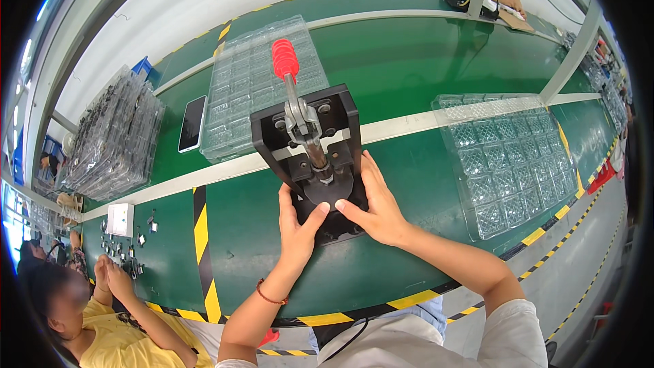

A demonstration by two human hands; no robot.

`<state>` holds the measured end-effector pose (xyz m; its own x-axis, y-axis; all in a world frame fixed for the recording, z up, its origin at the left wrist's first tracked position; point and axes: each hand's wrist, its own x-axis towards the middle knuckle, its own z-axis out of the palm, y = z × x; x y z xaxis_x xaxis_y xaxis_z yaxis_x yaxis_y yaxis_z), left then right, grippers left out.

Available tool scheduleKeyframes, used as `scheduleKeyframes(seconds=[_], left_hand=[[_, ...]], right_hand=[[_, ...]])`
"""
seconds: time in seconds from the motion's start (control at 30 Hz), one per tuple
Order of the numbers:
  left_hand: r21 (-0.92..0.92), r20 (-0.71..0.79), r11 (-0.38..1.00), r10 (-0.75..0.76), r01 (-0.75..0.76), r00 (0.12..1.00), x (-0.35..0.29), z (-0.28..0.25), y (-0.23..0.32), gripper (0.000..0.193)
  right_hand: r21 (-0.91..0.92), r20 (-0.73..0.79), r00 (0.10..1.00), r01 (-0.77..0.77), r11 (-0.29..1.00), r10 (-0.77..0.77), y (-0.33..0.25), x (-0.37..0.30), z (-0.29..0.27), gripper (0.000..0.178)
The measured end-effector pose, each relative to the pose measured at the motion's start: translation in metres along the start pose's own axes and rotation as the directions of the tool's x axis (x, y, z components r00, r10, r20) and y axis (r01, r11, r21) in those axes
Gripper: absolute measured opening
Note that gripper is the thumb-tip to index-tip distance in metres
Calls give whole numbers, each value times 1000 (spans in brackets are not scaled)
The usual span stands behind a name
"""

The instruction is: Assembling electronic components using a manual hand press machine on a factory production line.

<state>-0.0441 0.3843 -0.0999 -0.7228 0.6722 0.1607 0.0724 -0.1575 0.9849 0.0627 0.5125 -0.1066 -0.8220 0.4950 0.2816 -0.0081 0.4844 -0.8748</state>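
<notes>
A black press fixture point(349, 116) stands upright on the green bench in front of me. Its toggle clamp has a red ribbed handle point(285, 58) pointing up and a metal plunger point(317, 157) reaching down to a dark rounded piece point(327, 191). My left hand point(298, 232) is closed about the left side of the fixture's lower part, and my right hand point(381, 212) about the right side. Both thumbs meet the front edge of the rounded piece, their tips close together. The fingers lie partly hidden behind the fixture's sides, and whatever is beneath the rounded piece is hidden.
Clear plastic trays lie behind the fixture point(238, 88) and at the right point(504, 170). A phone point(193, 123) and a tall tray stack point(116, 140) are at left. Left-front, a co-worker in yellow point(133, 334) sits by small parts point(129, 252) and a white box point(120, 219).
</notes>
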Motion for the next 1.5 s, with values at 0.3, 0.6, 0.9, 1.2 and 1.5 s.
scheduleKeyframes(seconds=[0.3, 0.6, 0.9, 1.2, 1.5], left_hand=[[0, 36, 999, 49, -49, 998, -1, -4, -5, 70], [-48, 43, 999, -12, 14, 999, 0, 1, 5, 64], [28, 41, 999, 28, -29, 999, 2, 3, 4, 61], [67, 26, 996, 63, -64, 998, 0, 1, -1, 64], [33, 22, 999, 24, -25, 999, 0, -2, -4, 67]], right_hand=[[55, -2, 1000, 8, 998, -8, 0, 0, -1, 83], [28, 0, 1000, 12, 1000, -12, 4, -1, 1, 82], [-14, 11, 1000, 19, 1000, -19, 2, 0, 0, 79], [-44, -4, 1000, 28, 999, -28, 1, -2, 0, 81], [-30, -67, 997, 40, 999, -42, 2, -2, 2, 88]])
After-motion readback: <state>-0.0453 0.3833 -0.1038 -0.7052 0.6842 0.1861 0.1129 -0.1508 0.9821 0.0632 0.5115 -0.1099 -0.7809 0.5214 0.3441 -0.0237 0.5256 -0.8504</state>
